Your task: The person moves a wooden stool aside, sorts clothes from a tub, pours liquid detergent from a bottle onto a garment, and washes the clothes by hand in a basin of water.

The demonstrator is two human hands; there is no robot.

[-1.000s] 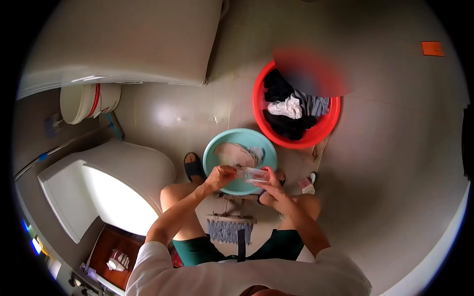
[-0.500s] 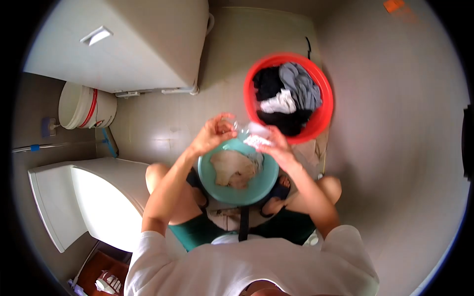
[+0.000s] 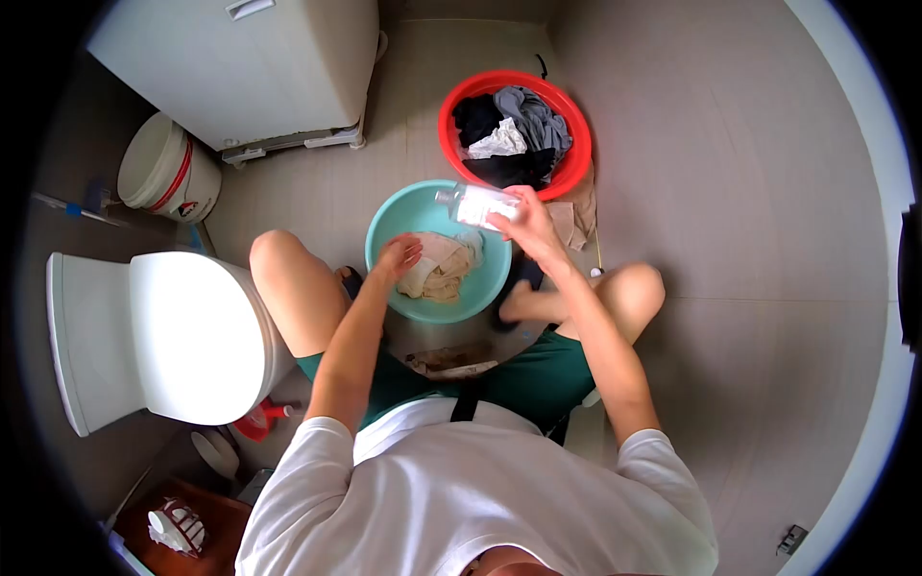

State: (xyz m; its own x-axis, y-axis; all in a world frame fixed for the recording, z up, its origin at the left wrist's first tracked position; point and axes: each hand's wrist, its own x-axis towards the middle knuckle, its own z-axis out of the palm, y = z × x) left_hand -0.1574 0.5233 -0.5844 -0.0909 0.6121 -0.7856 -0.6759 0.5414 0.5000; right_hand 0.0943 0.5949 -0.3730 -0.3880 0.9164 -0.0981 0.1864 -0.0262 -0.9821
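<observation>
My right hand [image 3: 526, 226] is closed round a clear plastic bottle [image 3: 477, 205] with a white label. The bottle lies almost level over the basin's upper right part, its neck pointing left. Below it, in a light teal basin [image 3: 377, 230], rests a wet-looking beige cloth [image 3: 442, 274] with a pale grey piece beside it. My left hand [image 3: 398, 256] is over the left side of the basin, at the edge of the beige cloth. Its fingers reach to the right and look loosely apart; whether they touch the cloth is unclear.
Just beyond the teal basin stands a red tub [image 3: 580, 144] of black, grey and white clothes. To the left are a white toilet [image 3: 197, 336], a white bucket [image 3: 158, 158] and a white cabinet-like appliance [image 3: 279, 86]. A grey wall [image 3: 740, 173] rises at right.
My left hand has come away from beside the bottle's neck and moved down to the cloth. My right hand still holds the bottle, now more level. The camera view has shifted.
</observation>
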